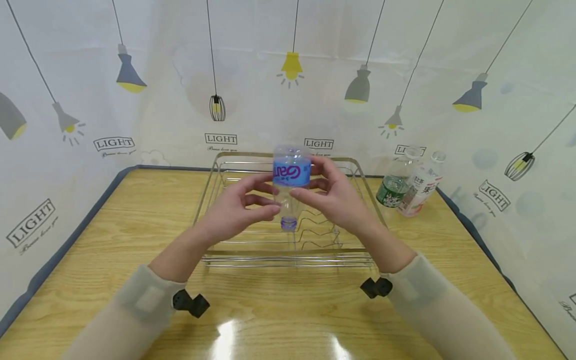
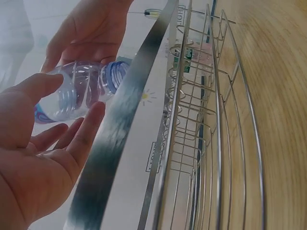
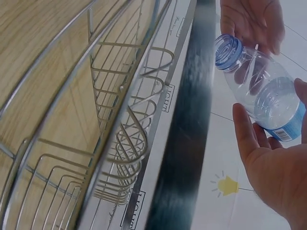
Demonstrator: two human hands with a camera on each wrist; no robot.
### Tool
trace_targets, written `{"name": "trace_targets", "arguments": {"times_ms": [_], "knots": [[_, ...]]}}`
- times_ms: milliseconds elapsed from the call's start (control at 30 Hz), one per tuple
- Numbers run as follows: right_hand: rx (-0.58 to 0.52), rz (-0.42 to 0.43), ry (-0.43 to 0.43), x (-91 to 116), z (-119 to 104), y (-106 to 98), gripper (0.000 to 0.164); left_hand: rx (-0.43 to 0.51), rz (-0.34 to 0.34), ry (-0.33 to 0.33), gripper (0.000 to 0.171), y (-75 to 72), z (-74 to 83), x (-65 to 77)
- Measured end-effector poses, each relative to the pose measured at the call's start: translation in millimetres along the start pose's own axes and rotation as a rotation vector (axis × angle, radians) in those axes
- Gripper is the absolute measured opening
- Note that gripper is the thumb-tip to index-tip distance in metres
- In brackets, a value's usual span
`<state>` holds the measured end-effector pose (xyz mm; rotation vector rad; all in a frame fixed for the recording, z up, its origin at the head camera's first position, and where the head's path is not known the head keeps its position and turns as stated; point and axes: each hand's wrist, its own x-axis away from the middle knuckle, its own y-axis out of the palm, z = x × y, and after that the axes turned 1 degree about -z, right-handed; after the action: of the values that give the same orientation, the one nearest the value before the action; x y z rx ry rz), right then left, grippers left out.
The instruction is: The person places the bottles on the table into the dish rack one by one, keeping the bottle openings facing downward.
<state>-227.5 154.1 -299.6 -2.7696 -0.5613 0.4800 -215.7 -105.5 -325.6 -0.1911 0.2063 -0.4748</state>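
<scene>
A clear plastic bottle with a blue label is held upside down over a wire dish rack. Its capless mouth, with a purple-blue neck, points down. My right hand grips the bottle from the right, thumb in front near the lower label edge and fingers behind. From the left, my left hand holds it loosely, with fingertips at the label's edge and the thumb by the narrowing shoulder. Both wrist views show the bottle between the hands, beyond the rack's flat metal rim.
On the right of the wooden table stand a bottle with a green label and a bottle with a white and pink label. A lamp-printed curtain surrounds the table at the back and sides.
</scene>
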Motion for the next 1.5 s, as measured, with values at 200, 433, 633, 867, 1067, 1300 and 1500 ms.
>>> {"name": "trace_targets", "arguments": {"times_ms": [200,433,633,867,1067,1300,1500], "knots": [[0.028,0.024,-0.005,-1.6,-3.5,-8.3,0.067,-0.046,-0.004,0.006,0.062,-17.7,1.7,14.4],[0.028,0.024,0.031,-3.8,-6.7,-15.5,0.067,-0.116,0.01,-0.022,0.057,-40.1,-4.7,34.9],[0.044,0.034,0.042,-7.2,-5.9,-16.7,0.068,-0.186,0.038,-0.033,0.056,-54.9,-9.8,53.5],[0.052,0.052,0.059,-11.7,-3.6,-18.6,0.068,-0.336,0.092,-0.026,0.052,-80.2,-16.4,73.1],[0.031,0.057,0.061,-14.6,-3.5,-19.3,0.069,-0.483,0.121,-0.027,0.048,-100.3,-34.4,90.0],[0.053,0.061,0.074,-18.2,-3.5,-20.3,0.071,-0.537,0.088,-0.108,0.05,-108.6,-49.4,100.2],[0.06,0.077,0.066,-26.4,-10.6,-18.1,0.069,-0.499,0.074,-0.149,0.053,-108.4,-55.3,99.3]]}}
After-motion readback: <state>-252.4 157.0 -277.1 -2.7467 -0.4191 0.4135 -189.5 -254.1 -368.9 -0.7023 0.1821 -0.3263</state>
